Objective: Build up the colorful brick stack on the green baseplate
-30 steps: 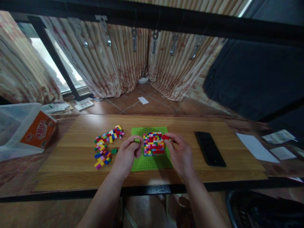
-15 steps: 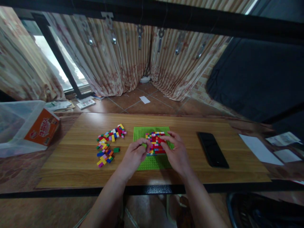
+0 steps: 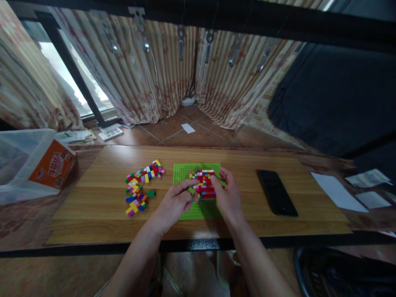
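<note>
A rectangular block of many-coloured toy building bricks point(image 3: 206, 181), with a lot of red, lies over the green studded baseplate point(image 3: 201, 212) on the table. My left hand point(image 3: 177, 200) grips the block's left side, its index finger stretched over the edge and the other fingers curled. At the opposite side my right hand point(image 3: 229, 194) closes on the block, thumb on the top near the right edge and fingers along the side. Parts of both side edges are hidden by my fingers. Left of the baseplate, loose toy bricks point(image 3: 135, 187) lie in a curved pile.
The wooden table point(image 3: 95, 206) carries a black phone point(image 3: 276, 193) to the right of the baseplate. Beyond its left end stands a clear plastic bin point(image 3: 21, 165) with an orange label. Papers point(image 3: 338, 192) lie past the right end, and curtains point(image 3: 148, 82) hang behind.
My right thumb and fingers have shifted from above the block's top to its right side. My left index finger has straightened along the left edge. The view has tilted slightly.
</note>
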{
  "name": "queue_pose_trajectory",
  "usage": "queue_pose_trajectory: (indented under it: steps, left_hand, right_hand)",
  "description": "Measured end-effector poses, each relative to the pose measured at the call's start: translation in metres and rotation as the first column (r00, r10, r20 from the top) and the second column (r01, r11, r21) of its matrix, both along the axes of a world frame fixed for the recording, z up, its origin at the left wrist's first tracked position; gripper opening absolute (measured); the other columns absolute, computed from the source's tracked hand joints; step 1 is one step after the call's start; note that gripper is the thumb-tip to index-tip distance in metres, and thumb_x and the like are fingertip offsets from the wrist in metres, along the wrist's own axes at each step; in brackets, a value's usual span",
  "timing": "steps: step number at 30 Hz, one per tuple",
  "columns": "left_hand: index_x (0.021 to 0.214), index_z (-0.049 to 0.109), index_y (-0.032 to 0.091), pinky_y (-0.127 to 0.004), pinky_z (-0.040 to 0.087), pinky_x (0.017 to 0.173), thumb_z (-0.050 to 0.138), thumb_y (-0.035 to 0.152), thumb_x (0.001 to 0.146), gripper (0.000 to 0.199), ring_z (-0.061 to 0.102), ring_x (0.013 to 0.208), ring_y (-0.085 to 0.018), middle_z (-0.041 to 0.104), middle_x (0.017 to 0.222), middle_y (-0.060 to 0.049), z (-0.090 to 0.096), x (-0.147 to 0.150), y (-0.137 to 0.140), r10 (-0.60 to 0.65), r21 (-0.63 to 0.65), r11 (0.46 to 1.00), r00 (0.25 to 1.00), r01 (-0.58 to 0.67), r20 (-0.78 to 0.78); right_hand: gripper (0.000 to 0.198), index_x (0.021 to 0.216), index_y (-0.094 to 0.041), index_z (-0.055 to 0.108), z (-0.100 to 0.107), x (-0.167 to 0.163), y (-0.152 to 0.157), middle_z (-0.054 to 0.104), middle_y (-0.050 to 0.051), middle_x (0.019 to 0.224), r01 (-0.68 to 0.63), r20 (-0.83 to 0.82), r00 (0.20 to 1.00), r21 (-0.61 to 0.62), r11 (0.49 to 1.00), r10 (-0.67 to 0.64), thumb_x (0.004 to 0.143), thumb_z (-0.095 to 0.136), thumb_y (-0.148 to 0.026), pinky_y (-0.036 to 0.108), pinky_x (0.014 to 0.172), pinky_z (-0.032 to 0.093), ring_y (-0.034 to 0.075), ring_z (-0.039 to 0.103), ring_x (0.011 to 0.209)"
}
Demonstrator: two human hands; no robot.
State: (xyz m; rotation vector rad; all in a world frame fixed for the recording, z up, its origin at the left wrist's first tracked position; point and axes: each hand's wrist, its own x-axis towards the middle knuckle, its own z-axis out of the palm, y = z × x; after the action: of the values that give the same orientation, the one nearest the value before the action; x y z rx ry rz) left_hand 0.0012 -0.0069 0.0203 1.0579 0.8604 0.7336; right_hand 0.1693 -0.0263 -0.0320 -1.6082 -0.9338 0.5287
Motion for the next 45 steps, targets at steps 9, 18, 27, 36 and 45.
queue_pose_trajectory:
  steps: [9, 18, 27, 36, 45]
  left_hand:
    - [0.113, 0.07, 0.011, -0.024, 0.021, 0.046, 0.054, 0.016, 0.067, 0.049, 0.034, 0.045, -0.006, 0.057, 0.062, 0.004, 0.004, -0.004, 0.002, 0.044, 0.004, 0.999, 0.999, -0.044, -0.022]
    - [0.106, 0.07, 0.012, -0.024, 0.024, 0.047, 0.056, 0.015, 0.066, 0.043, 0.038, 0.046, -0.006, 0.062, 0.069, 0.001, 0.003, -0.003, 0.002, 0.091, 0.004, 0.996, 0.996, -0.091, 0.02]
    - [0.114, 0.067, 0.011, -0.022, 0.032, 0.052, 0.062, 0.015, 0.073, 0.041, 0.042, 0.052, -0.007, 0.059, 0.065, 0.004, 0.003, -0.001, 0.003, 0.062, 0.112, 0.992, 0.998, -0.063, 0.013]
    - [0.13, 0.06, 0.017, -0.022, 0.043, 0.061, 0.069, 0.022, 0.081, 0.051, 0.053, 0.065, -0.008, 0.068, 0.089, -0.002, 0.002, -0.001, -0.001, -0.078, 0.137, 0.989, 0.987, 0.06, 0.137]
    - [0.126, 0.06, 0.017, -0.021, 0.043, 0.058, 0.073, 0.031, 0.082, 0.048, 0.055, 0.06, -0.007, 0.067, 0.081, -0.001, 0.002, -0.006, -0.002, -0.182, 0.092, 0.981, 0.968, 0.168, 0.171]
  right_hand:
    - [0.051, 0.123, -0.019, 0.059, -0.011, -0.009, 0.008, 0.068, 0.013, 0.118, 0.0, -0.187, 0.982, 0.013, 1.0, 0.002, 0.079, 0.068, -0.044, 0.048, 0.099, 0.05, 0.025, 0.065, 0.107]
    - [0.053, 0.115, -0.02, 0.063, -0.006, -0.01, 0.014, 0.07, 0.007, 0.103, 0.001, -0.401, 0.916, 0.014, 1.0, 0.005, 0.067, 0.075, -0.04, 0.043, 0.085, 0.055, 0.022, 0.067, 0.091]
    - [0.058, 0.116, -0.021, 0.063, -0.006, -0.01, 0.012, 0.07, 0.007, 0.102, 0.012, -0.454, 0.891, 0.025, 1.0, 0.0, 0.065, 0.077, -0.042, 0.041, 0.081, 0.056, 0.023, 0.067, 0.089]
    - [0.027, 0.118, -0.029, 0.068, 0.048, -0.008, -0.031, 0.062, 0.007, 0.128, -0.396, 0.295, 0.891, 0.127, 0.91, 0.346, 0.093, 0.059, -0.036, 0.044, 0.106, 0.043, 0.022, 0.056, 0.123]
    - [0.016, 0.105, -0.03, 0.073, 0.051, -0.012, -0.036, 0.069, 0.004, 0.115, -0.553, 0.23, 0.824, 0.126, 0.823, 0.518, 0.09, 0.068, -0.03, 0.038, 0.099, 0.047, 0.021, 0.062, 0.112]
